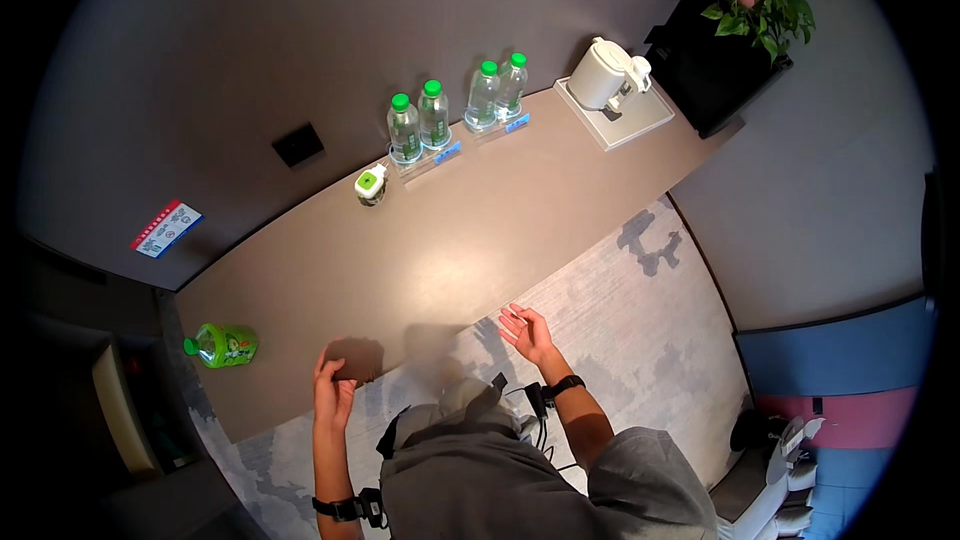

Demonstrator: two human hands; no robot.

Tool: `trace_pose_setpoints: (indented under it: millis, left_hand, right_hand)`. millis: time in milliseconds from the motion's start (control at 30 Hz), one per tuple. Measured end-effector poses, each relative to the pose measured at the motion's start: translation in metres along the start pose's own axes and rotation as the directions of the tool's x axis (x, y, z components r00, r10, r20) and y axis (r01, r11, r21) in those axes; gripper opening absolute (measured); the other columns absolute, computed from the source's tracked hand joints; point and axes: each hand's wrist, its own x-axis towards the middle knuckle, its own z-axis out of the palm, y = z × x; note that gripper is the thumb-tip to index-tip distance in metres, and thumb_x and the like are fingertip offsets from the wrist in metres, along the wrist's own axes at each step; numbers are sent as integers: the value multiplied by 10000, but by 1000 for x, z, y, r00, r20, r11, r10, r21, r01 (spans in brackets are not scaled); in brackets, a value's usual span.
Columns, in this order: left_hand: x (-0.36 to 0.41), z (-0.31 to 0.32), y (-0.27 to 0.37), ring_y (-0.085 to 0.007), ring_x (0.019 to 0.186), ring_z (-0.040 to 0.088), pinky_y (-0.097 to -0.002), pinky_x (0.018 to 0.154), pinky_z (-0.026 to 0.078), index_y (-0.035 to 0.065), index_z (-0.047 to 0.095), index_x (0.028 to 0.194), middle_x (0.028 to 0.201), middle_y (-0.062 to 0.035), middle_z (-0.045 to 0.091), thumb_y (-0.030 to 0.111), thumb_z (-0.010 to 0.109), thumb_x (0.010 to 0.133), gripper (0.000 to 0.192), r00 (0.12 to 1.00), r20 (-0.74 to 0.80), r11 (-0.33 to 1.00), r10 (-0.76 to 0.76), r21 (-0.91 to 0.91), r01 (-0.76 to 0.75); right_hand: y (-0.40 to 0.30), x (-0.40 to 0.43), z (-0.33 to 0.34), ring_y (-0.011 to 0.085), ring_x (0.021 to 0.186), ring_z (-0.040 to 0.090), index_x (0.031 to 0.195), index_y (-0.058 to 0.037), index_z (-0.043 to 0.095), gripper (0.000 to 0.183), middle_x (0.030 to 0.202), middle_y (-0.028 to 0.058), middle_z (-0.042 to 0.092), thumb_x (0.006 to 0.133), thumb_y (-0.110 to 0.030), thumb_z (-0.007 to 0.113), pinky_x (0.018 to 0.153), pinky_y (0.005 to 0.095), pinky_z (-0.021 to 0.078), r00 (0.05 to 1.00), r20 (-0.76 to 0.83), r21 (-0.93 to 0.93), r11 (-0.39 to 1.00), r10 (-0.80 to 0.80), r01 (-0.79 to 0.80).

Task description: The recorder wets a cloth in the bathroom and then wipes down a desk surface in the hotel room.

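My left hand (334, 390) is raised near the front edge of the long desk (442, 240), with its fingers apart and nothing in it. To its left, a green-labelled bottle with a green cap (225, 346) stands near the desk's left end. My right hand (527, 332) is empty too, with spread fingers, just off the desk's front edge above the carpet. Along the wall stand clear water bottles with green caps (406, 136), in pairs in clear holders (431, 165). A small white plug-in device with a green top (370, 181) is beside the left pair.
A white electric kettle (600, 79) rests on a white tray (637, 127) at the desk's right. Beyond it are a black box-like object (701, 67) and a leafy green plant (761, 7). A black wall socket plate (298, 145) and a printed sign (166, 229) are on the wall.
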Motion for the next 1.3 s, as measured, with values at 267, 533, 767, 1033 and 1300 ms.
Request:
trace_pose_setpoints:
  millis: [267, 533, 767, 1033, 1300]
  left_hand:
    - [3, -12, 11, -373, 1375, 619, -484, 1137, 563, 34, 522, 1514, 1461, -239, 621, 14, 532, 961, 553, 997, 75, 999, -10, -30, 13]
    - [-2, -23, 30, -297, 1285, 664, -427, 1015, 602, 85, 543, 1528, 1407, -137, 671, 3, 559, 957, 577, 993, 74, 947, 90, 301, -108]
    - [-3, 48, 63, -403, 1582, 375, -455, 1275, 391, 36, 206, 1716, 1709, -281, 333, 57, 746, 937, 948, 804, 589, 498, 86, 673, -546]
    - [-44, -113, 239, -382, 1401, 558, -488, 1160, 470, 47, 603, 1473, 1574, -204, 514, 146, 786, 919, 592, 465, 545, -292, 698, 809, -511]
    - [24, -240, 314, -458, 1295, 628, -484, 1094, 519, 6, 607, 1365, 1391, -223, 663, 234, 817, 944, 523, 740, 365, -53, 565, 911, -408]
  right_hand:
    - [19, 44, -89, 228, 1258, 686, 1316, -98, 648, 381, 1299, 64, 724, 941, -160, 628, 1063, 436, 556, 992, -93, -527, 850, -90, 28]
    - [57, 3, 74, 188, 1169, 741, 1420, -76, 660, 407, 1267, 78, 763, 1135, -354, 573, 1018, 340, 566, 871, 281, -932, 330, 402, 149]
    - [163, -46, 254, 283, 1454, 554, 1673, -53, 322, 700, 1622, 151, 487, 1137, -428, 571, 1172, 461, 512, 923, 375, -572, 805, 85, 158]
    - [265, 16, 318, 253, 1263, 676, 1496, -65, 571, 484, 1399, 101, 678, 1063, -237, 701, 1032, 440, 596, 964, 190, -520, 814, -185, 258]
    - [319, 104, 370, 258, 1401, 592, 1543, 2, 528, 532, 1466, 156, 662, 1048, -125, 676, 1173, 395, 470, 678, 293, -729, 302, -674, 615]
